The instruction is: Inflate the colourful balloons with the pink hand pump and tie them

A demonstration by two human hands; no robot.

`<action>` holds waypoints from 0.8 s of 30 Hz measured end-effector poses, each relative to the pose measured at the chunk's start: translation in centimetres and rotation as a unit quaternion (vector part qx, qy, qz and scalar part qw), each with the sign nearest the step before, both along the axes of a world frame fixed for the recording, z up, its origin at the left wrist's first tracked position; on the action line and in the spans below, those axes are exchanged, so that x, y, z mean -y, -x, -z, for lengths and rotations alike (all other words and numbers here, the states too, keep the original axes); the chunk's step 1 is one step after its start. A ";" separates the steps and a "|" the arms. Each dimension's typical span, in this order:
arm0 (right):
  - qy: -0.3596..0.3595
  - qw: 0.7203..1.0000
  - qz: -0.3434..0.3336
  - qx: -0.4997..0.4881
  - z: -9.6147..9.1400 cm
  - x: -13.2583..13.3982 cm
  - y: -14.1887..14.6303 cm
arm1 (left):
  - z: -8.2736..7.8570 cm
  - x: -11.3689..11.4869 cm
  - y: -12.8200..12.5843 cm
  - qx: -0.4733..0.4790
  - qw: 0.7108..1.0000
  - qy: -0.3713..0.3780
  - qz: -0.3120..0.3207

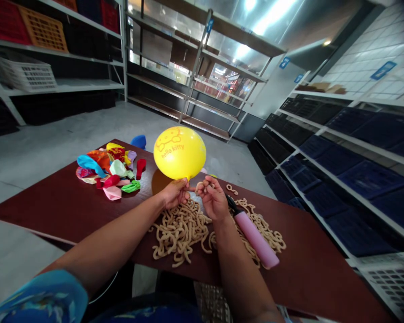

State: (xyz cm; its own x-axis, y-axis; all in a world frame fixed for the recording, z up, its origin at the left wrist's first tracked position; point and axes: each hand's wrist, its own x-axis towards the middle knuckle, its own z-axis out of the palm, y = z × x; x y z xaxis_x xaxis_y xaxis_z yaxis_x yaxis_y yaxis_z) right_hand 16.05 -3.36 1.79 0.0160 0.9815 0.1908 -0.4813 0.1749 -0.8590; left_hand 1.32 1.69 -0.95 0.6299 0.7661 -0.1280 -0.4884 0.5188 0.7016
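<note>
In the head view, my left hand [176, 194] is closed round the neck of an inflated yellow balloon [179, 153] printed with "hello kitty" and a cartoon figure. Beside it, my right hand [214, 199] pinches a short tan curled piece [201, 187] between thumb and fingers. Below both hands lies a heap of similar tan curly pieces [180, 235]. A pink hand pump [257, 240] with a black end rests on more of these pieces, to the right of my right wrist.
Flat balloons in several colours [111, 172] lie on the left of the dark red table [37, 206]. A blue balloon [138, 142] shows past the far edge. Shelving [191, 85] stands behind, with dark crates [357, 188] on the right and a white basket [28, 74] on the left.
</note>
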 end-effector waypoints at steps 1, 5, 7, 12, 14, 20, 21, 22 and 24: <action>-0.002 1.000 -0.006 -0.001 0.0 0.0 0.1 | 0.1 0.0 -0.1 -0.004 1.000 -0.001 0.000; -0.002 1.000 -0.022 0.005 0.1 0.2 0.7 | 0.3 0.2 -0.4 -0.014 1.000 -0.024 0.009; 0.001 1.000 -0.025 0.010 0.2 0.3 0.9 | 0.2 0.4 -0.4 -0.015 0.999 -0.039 0.012; -0.008 1.000 -0.019 0.007 0.3 0.3 0.6 | -0.2 0.5 -0.3 -0.027 0.999 -0.040 -0.005; -0.013 1.000 0.007 0.014 0.3 0.2 0.3 | -0.1 0.4 -0.3 -0.034 0.999 -0.040 -0.004; -0.096 0.979 0.148 0.100 0.0 -0.2 -0.3 | 1.0 -0.4 -0.2 -0.170 0.955 -0.237 -0.057; -0.116 0.970 0.172 0.130 -0.2 -0.2 -0.3 | 1.2 -0.5 -0.1 -0.209 0.930 -0.294 -0.071; -0.136 0.958 0.192 0.166 -0.4 -0.1 -0.3 | 1.3 -0.6 0.0 -0.245 0.901 -0.346 -0.085; -0.177 0.925 0.218 0.256 -1.2 0.1 -0.1 | 1.4 -0.7 0.2 -0.296 0.851 -0.419 -0.113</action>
